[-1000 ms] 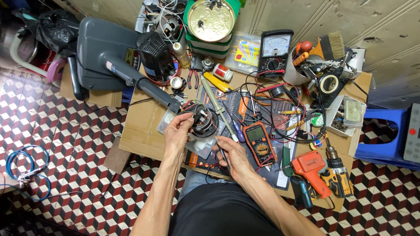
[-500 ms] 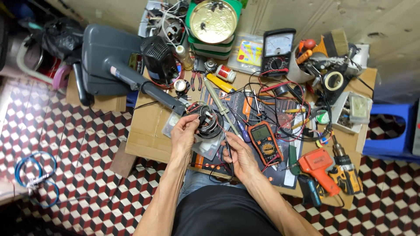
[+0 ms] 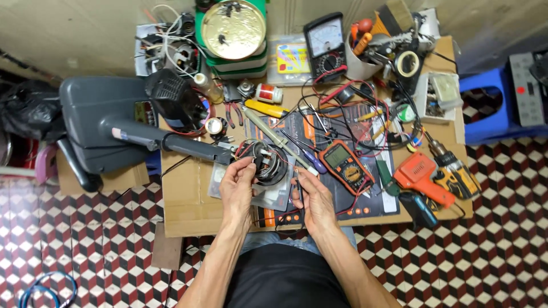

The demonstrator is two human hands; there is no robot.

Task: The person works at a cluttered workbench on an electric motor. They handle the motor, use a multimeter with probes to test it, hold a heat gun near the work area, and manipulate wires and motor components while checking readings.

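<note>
Fingers on the left hand (image 3: pixel 238 188) are pinched around the edge of a small round motor part (image 3: pixel 266 163) with dark windings and red and white wires coming off it, holding it just above a clear plastic sheet (image 3: pixel 268 197) on the cardboard-topped table (image 3: pixel 182 199). Right hand (image 3: pixel 315 199) sits just beside it, fingers curled together around a thin black probe (image 3: pixel 299 185) (can't tell exactly how tight the grip is from up here). Both hands are close, nearly touching, at the front middle of the table.

Right of the hands there's an orange digital multimeter (image 3: pixel 344 165) lying on a dark mat, leads tangled all over. Further right, an orange soldering gun (image 3: pixel 419 178) and a yellow drill (image 3: pixel 454 171) lie next to each other. At the back: an analog meter (image 3: pixel 325 40), a round gold tin lid (image 3: pixel 234 28), a cup of tools (image 3: pixel 365 51). A grey fan base (image 3: pixel 100 125) hangs off the left side, its stem reaching toward the motor part.
</note>
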